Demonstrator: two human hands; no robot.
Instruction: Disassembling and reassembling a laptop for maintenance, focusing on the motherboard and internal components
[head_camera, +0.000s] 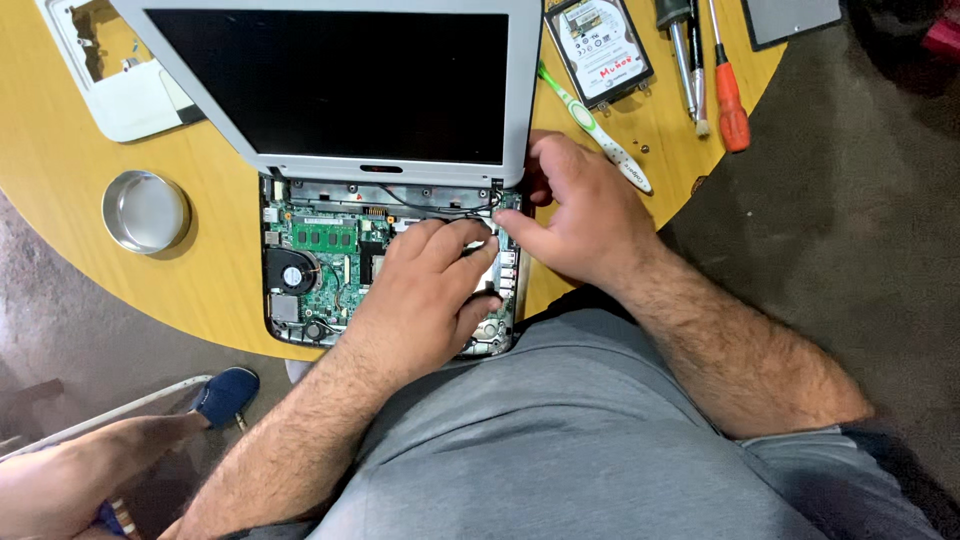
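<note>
An opened laptop (300, 265) lies on the round wooden table (215, 290), its screen (330, 85) tilted back and its green circuit board with a black fan bared. My left hand (425, 290) rests on the right part of the board, fingertips at a black cable near the hinge. My right hand (580, 210) presses at the laptop's right hinge corner, thumb pointing toward the left fingertips. Whether either hand pinches the cable is hidden by the fingers.
A small round metal dish (145, 210) sits left of the laptop. A white cover panel (115, 80) lies at the back left. A hard drive (600, 45), a green-white toothbrush (590, 120) and screwdrivers (730, 95) lie at the back right. Loose screws dot the table there.
</note>
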